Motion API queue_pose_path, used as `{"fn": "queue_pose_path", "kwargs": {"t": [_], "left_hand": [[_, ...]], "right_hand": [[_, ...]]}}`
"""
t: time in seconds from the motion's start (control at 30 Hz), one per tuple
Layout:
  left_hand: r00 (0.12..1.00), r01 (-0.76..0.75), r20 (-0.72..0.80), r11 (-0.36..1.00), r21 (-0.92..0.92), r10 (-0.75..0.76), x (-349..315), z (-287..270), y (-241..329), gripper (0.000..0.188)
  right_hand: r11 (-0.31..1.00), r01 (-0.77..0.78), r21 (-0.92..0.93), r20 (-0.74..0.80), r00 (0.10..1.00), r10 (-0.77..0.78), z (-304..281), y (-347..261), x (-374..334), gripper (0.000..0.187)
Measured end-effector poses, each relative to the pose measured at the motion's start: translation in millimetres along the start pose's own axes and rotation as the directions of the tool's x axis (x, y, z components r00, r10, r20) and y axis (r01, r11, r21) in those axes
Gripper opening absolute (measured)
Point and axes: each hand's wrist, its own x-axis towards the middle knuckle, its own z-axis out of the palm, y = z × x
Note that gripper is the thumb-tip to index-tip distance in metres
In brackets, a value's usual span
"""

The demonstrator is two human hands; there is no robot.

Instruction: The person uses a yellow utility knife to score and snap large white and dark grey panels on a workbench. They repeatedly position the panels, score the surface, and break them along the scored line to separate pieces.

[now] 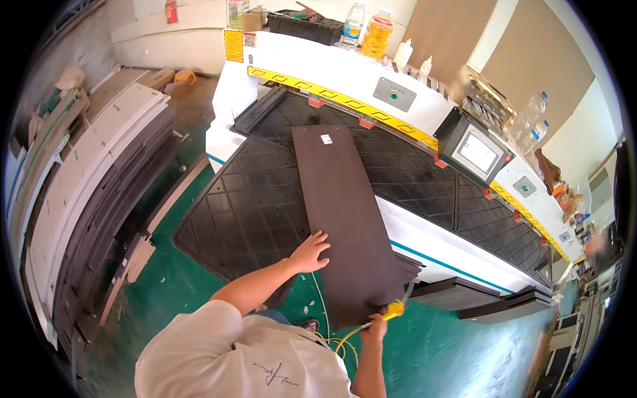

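Observation:
A long dark brown panel (345, 219) lies across the black gridded machine table, its near end jutting out toward me over the floor. A small white label (326, 139) sits near its far end. My left hand (310, 252) rests on the panel's left edge with fingers spread, holding nothing. By the panel's near right corner, my right hand (376, 325) is closed round a yellow air blow gun (395, 310). From the gun a yellow hose (342, 345) trails down to the green floor. Part of the gun's handle is hidden in my fingers.
The white machine (332, 60) spans the back, with a screen (478, 152) at right and bottles (377, 33) on top. Stacked boards (113, 159) stand at left. More dark panels (458, 293) sit low at right, beside the table.

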Motion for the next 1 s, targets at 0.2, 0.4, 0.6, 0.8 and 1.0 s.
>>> {"fn": "queue_pose_path", "kwargs": {"t": [0.2,0.4,0.6,0.8,1.0], "left_hand": [[0.979,0.187,-0.119,0.954,0.236,-0.163,-96,-40,-7,0.055],[0.985,0.154,-0.100,0.974,0.168,-0.139,-182,-77,-22,0.069],[0.998,-0.033,-0.050,0.982,0.187,0.043,-174,-77,-22,0.087],[0.994,-0.086,-0.051,0.978,0.189,0.098,-160,-73,-29,0.086],[0.996,-0.063,-0.055,0.976,0.206,0.076,-148,-75,-46,0.086]], "right_hand": [[0.579,-0.114,-0.807,0.434,0.551,0.713,116,35,-108,0.046],[0.832,-0.290,-0.473,0.648,0.524,0.552,171,-3,-98,0.056],[0.200,0.567,-0.799,0.582,0.813,0.021,238,33,-79,0.045],[0.435,0.465,-0.771,0.437,0.883,-0.171,272,36,-35,0.038],[0.557,0.280,-0.782,0.414,0.901,0.128,268,4,-38,0.039]]}}
